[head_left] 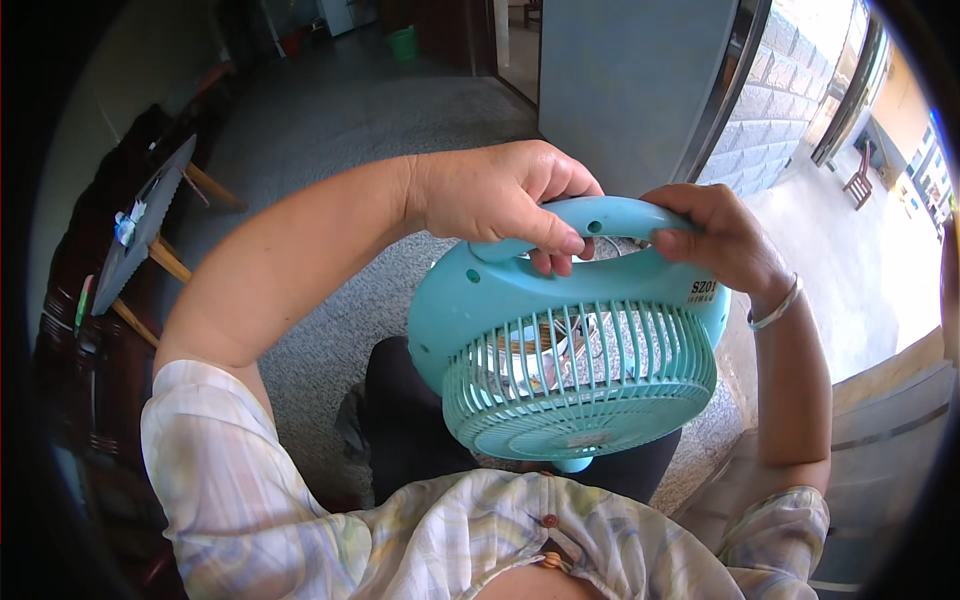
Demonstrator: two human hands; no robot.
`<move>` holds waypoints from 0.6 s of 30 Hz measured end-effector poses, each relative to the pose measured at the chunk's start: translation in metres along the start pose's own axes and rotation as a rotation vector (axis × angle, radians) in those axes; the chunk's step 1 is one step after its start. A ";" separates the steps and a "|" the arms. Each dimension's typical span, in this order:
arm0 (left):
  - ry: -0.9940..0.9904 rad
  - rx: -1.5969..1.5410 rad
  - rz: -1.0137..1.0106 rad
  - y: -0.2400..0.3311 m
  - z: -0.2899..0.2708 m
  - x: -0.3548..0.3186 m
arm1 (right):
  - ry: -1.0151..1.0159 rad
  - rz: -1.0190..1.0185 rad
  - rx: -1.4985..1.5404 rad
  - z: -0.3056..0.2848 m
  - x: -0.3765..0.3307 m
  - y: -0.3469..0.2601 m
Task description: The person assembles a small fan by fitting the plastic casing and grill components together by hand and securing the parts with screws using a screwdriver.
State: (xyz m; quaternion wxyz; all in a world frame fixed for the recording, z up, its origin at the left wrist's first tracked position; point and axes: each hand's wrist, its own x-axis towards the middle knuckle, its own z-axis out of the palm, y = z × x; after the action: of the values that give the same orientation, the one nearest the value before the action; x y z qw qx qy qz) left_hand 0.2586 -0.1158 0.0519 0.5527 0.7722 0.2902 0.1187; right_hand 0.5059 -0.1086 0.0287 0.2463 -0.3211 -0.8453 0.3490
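A turquoise plastic fan housing (580, 390) with a slatted round grille is held up over my lap, its curved carrying handle on top. My left hand (520, 200) wraps round the left part of the handle, thumb in front and fingertips showing through the opening beneath it. At the handle's right end, my right hand (715, 230) grips with its thumb against the front. Small round screw holes dot the rim. Through the slats a shiny container with brownish contents shows in part; I cannot make out what it holds.
To the left stands a low table (150, 225) with wooden legs and a crumpled packet on it, beside a dark wooden bench. A green bucket (403, 43) sits far back on the grey floor. A large grey door panel (630, 80) stands ahead; a wooden chair (860, 180) is outside at right.
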 end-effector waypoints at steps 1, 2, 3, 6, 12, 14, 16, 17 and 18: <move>0.020 -0.045 -0.015 0.001 -0.001 0.001 | 0.011 0.003 0.007 -0.003 0.002 0.002; 0.038 -0.090 -0.033 0.001 -0.001 0.003 | -0.016 -0.002 0.049 -0.005 0.003 0.005; 0.023 -0.085 -0.043 0.001 -0.001 0.004 | -0.042 -0.008 0.091 -0.007 0.004 0.008; 0.017 -0.123 -0.061 0.002 -0.003 0.009 | -0.061 -0.043 0.130 -0.011 0.010 0.019; 0.038 -0.317 -0.105 -0.002 -0.007 0.007 | -0.045 -0.067 0.122 -0.008 0.022 0.029; 0.026 -0.375 -0.146 -0.003 -0.006 0.011 | -0.067 -0.039 0.153 -0.007 0.021 0.033; 0.069 -0.332 -0.166 -0.002 -0.003 0.014 | -0.012 -0.094 0.094 -0.005 0.021 0.039; 0.117 -0.294 -0.185 -0.001 0.001 0.017 | 0.033 -0.146 0.034 -0.004 0.019 0.045; 0.149 -0.254 -0.168 -0.001 0.002 0.019 | 0.153 -0.160 -0.097 -0.005 0.015 0.045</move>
State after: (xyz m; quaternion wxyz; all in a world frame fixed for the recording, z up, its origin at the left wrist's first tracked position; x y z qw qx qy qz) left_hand 0.2746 -0.1058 0.0477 0.6307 0.6582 0.3767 0.1647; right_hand 0.5152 -0.0712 0.0009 0.3211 -0.2900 -0.8628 0.2616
